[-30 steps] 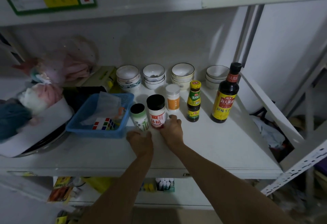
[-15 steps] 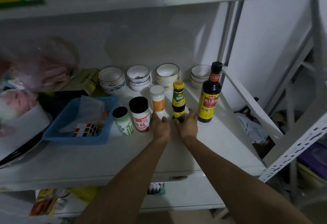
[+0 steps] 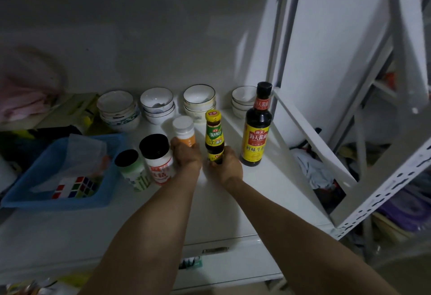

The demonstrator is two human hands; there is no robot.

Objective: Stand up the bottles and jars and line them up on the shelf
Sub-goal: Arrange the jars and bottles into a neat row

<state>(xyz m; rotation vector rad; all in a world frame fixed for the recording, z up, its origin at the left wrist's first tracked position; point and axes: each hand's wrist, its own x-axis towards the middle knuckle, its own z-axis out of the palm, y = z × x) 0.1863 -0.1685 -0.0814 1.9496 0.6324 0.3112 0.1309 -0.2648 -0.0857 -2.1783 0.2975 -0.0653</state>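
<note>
At the far left of the white shelf (image 3: 268,192), a blue basket (image 3: 30,192) is seen, with a puzzle cube (image 3: 74,187) and a clear plastic bag (image 3: 86,152) lying in it. Just right of the basket, a small green-labelled jar (image 3: 133,168) with a black cap is stood upright, and touching it on the right a white jar (image 3: 157,158) with a black lid and a red label is stood upright as well. Next in the row, a white-capped bottle (image 3: 184,130) with an orange label is gripped around its lower part by the left hand (image 3: 187,157), whose fingers are closed on it. Just beside it, a small dark sauce bottle (image 3: 214,136) with a yellow cap is held at its base by the right hand (image 3: 225,164), the fingers being wrapped around the bottom of the bottle. Both bottles are kept upright on the shelf. Near the right end, a tall dark soy sauce bottle (image 3: 256,127) with a yellow label is stood upright, apart from the hands. Behind the row, four stacks of bowls (image 3: 158,104) are set along the back wall.
</note>
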